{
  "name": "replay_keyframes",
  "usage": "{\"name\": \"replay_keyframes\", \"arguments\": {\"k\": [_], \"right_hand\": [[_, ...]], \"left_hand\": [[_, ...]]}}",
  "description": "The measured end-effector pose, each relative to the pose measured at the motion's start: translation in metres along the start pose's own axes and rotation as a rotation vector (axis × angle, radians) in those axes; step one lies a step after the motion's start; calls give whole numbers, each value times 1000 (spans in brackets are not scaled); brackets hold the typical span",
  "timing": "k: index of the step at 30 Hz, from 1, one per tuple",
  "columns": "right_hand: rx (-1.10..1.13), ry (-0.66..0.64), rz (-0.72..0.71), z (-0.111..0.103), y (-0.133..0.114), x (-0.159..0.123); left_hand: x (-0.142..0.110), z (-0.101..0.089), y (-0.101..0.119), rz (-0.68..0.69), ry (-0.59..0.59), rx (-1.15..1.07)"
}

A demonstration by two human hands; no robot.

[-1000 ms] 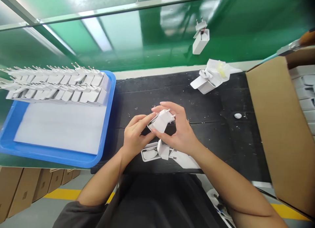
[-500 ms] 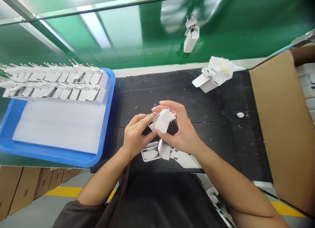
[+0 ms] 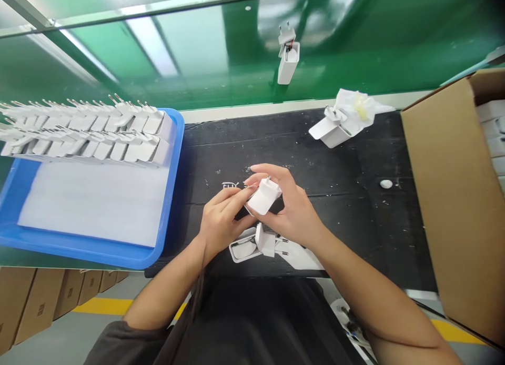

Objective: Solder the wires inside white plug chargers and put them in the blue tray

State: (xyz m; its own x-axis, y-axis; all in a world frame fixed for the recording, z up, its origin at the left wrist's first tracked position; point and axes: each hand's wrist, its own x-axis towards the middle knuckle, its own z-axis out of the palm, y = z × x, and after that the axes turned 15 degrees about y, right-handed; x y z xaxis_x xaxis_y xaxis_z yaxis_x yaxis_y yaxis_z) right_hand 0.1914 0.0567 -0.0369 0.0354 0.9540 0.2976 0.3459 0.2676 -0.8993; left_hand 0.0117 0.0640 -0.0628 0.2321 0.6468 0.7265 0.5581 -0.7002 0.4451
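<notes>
Both my hands hold one white plug adapter [image 3: 262,198] above the black mat [image 3: 335,218]. My right hand [image 3: 290,210] wraps it from the right, thumb and fingers closed on its body, prongs pointing up. My left hand [image 3: 221,220] pinches its left edge with the fingertips. Just below my hands, near the mat's front edge, lie an open white adapter shell [image 3: 242,249] and another white adapter part [image 3: 266,241] with metal pins.
A blue tray [image 3: 169,196] at left holds two rows of white adapters [image 3: 90,133] on white foam. A cardboard box [image 3: 453,207] stands at right. One adapter with crumpled paper [image 3: 341,120] lies at the mat's back. Another adapter [image 3: 287,60] rides on the green belt.
The adapter in my hands has turned a little, prongs more upright. The adapter on the green belt has drifted left. My hands stay in the same place.
</notes>
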Motion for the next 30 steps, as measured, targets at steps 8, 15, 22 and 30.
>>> {"name": "replay_keyframes", "arguments": {"k": [8, 15, 22, 30], "right_hand": [[4, -34, 40, -5, 0, 2], [-8, -73, 41, -4, 4, 4], [66, -96, 118, -5, 5, 5], [153, -121, 104, -1, 10, 5]], "left_hand": [[0, -1, 1, -87, -32, 23], [-2, 1, -1, -124, -56, 55], [-2, 0, -1, -156, -65, 46], [-3, -1, 0, -163, -49, 14]]}}
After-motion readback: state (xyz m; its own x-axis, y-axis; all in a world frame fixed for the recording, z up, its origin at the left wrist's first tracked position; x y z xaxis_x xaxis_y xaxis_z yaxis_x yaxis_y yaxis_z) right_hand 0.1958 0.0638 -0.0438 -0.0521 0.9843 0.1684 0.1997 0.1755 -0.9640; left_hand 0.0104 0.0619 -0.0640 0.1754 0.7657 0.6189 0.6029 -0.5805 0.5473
